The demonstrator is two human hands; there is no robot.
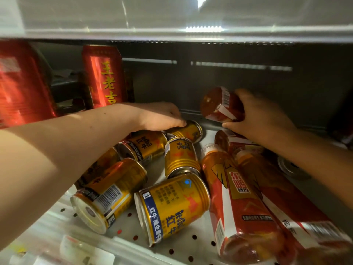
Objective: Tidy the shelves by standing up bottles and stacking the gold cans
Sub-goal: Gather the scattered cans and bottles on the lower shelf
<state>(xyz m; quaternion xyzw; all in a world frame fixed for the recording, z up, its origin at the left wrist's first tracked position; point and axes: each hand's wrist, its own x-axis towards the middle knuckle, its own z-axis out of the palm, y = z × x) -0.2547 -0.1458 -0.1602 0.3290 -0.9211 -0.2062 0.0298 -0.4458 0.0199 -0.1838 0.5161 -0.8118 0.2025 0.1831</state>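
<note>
Right hand (263,119), 1 o'clock: grip clamped on tilted bottle (219,104) above shelf (183,245). Left hand (162,117) rests on rearmost gold can (189,131), 12 o'clock; cannot tell its grip.

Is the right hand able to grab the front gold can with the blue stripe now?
Probably not yet: the right hand already grips a bottle. The gold can itself lies uncovered, with nothing on top.
</note>
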